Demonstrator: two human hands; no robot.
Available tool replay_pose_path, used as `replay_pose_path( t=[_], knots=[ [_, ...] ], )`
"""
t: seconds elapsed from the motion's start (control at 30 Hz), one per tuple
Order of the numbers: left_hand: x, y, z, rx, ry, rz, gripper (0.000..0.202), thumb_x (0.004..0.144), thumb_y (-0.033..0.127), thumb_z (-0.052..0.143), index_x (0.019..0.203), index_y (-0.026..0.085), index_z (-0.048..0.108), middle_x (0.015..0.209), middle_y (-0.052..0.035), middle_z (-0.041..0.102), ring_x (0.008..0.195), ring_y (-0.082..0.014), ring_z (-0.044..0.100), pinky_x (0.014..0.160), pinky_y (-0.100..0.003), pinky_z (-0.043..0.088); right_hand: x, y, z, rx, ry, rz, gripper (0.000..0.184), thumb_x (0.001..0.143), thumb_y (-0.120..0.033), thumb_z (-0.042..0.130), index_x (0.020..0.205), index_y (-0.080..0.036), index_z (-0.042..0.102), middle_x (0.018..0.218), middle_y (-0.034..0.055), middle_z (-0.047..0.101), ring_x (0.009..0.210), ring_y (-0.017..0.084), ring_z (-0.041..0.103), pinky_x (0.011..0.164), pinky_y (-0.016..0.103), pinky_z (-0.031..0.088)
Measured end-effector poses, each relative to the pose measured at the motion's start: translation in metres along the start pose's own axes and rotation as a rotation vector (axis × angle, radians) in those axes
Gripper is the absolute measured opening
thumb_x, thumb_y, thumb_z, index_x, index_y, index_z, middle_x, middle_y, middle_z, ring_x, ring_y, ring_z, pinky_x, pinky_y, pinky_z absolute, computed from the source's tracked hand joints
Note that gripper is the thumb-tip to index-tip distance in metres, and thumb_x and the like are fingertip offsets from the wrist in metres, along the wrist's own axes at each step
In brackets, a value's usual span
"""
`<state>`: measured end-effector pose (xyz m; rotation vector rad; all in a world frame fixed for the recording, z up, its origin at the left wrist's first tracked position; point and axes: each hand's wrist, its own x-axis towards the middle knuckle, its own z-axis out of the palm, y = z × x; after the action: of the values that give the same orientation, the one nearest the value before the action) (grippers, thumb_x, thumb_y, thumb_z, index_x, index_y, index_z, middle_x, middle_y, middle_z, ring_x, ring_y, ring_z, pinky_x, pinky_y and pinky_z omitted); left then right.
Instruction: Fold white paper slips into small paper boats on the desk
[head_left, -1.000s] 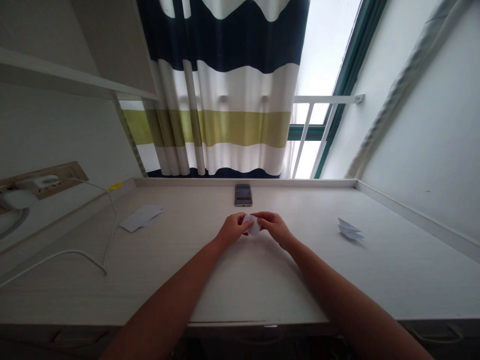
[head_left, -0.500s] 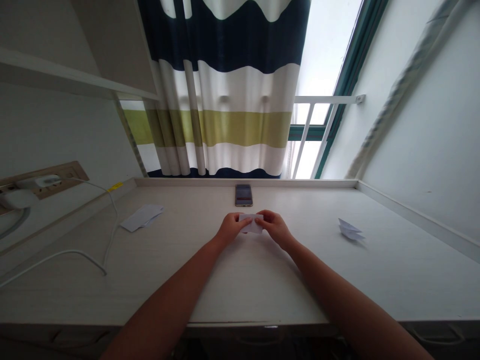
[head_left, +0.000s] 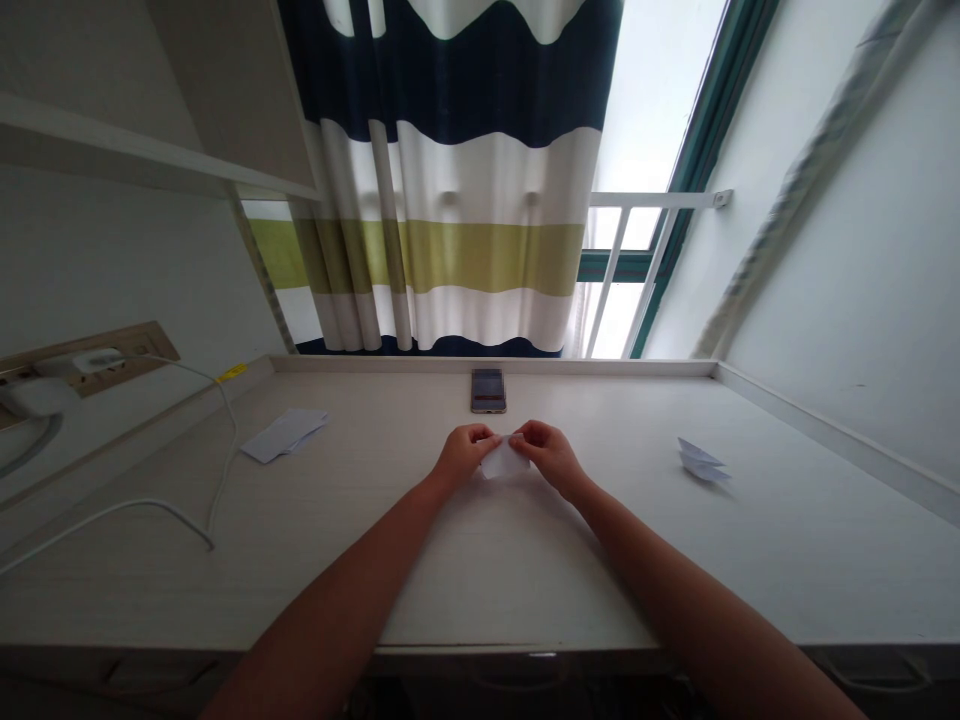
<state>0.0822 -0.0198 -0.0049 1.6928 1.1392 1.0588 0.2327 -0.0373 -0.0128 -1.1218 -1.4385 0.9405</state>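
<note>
A small white folded paper [head_left: 504, 460] is held just above the pale desk [head_left: 480, 560], in the middle. My left hand [head_left: 465, 455] pinches its left top corner with closed fingers. My right hand [head_left: 547, 455] pinches its right top corner the same way. The paper hangs down between the two hands, tilted. Just beyond my hands a phone [head_left: 487, 389] lies flat with its screen dim.
A finished folded paper piece [head_left: 700, 460] rests on the desk's right side. Several white paper sheets [head_left: 285, 434] lie at the left. A white cable [head_left: 150, 505] runs from a wall socket [head_left: 82, 362] across the left. A striped curtain [head_left: 450, 200] and window stand behind.
The paper between my hands has turned: it was held flat and wide half a second ago and now hangs lower and tilted. My hands stayed in nearly the same place.
</note>
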Motion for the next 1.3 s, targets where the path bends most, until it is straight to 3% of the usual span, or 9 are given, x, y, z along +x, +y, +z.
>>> replay_pose_path(
  t=[0.37,0.57,0.9,1.1,1.3],
  knots=[
    [0.0,-0.001,0.001,-0.135,0.042,-0.077,0.02,0.059,0.032,0.055,0.05,0.014,0.05,0.046,0.004,0.043,0.045,-0.0078,0.041,0.042,-0.019,0.031,-0.001,0.001,0.001,-0.02,0.013,-0.031,0.02,0.062,-0.033,0.063,0.07,-0.017,0.055,0.059,-0.0011,0.056,0.055,0.012,0.051,0.053,0.025,0.041],
    [-0.002,0.006,0.0,-0.314,0.04,-0.209,0.019,0.056,0.032,0.058,0.055,0.013,0.054,0.048,0.0035,0.045,0.046,-0.0085,0.043,0.046,-0.021,0.035,-0.003,-0.003,0.001,-0.04,-0.017,-0.098,0.015,0.065,-0.03,0.061,0.071,-0.017,0.057,0.065,0.001,0.06,0.059,0.012,0.054,0.056,0.026,0.045],
    [-0.001,0.005,0.0,-0.452,0.06,-0.282,0.021,0.052,0.033,0.063,0.056,0.013,0.055,0.047,0.0039,0.045,0.044,-0.0075,0.04,0.043,-0.02,0.03,-0.007,-0.006,0.0,-0.274,-0.054,-0.272,0.011,0.071,-0.021,0.054,0.077,-0.018,0.063,0.072,0.0031,0.065,0.066,0.014,0.06,0.063,0.028,0.049],
    [0.0,0.0,0.0,-0.453,0.069,-0.268,0.025,0.053,0.037,0.063,0.054,0.014,0.053,0.045,0.0041,0.043,0.042,-0.0075,0.038,0.04,-0.02,0.027,-0.007,-0.004,0.0,-0.319,-0.085,-0.324,0.012,0.072,-0.021,0.054,0.077,-0.018,0.064,0.078,0.0042,0.065,0.068,0.014,0.061,0.066,0.028,0.051],
    [0.002,-0.004,0.0,-0.284,0.103,-0.192,0.031,0.057,0.043,0.06,0.056,0.012,0.056,0.043,0.0039,0.043,0.041,-0.0072,0.037,0.04,-0.02,0.025,-0.008,-0.007,0.0,-0.327,-0.116,-0.347,0.012,0.071,-0.021,0.055,0.079,-0.018,0.064,0.079,0.0046,0.064,0.069,0.014,0.06,0.067,0.029,0.051]
  ],
)
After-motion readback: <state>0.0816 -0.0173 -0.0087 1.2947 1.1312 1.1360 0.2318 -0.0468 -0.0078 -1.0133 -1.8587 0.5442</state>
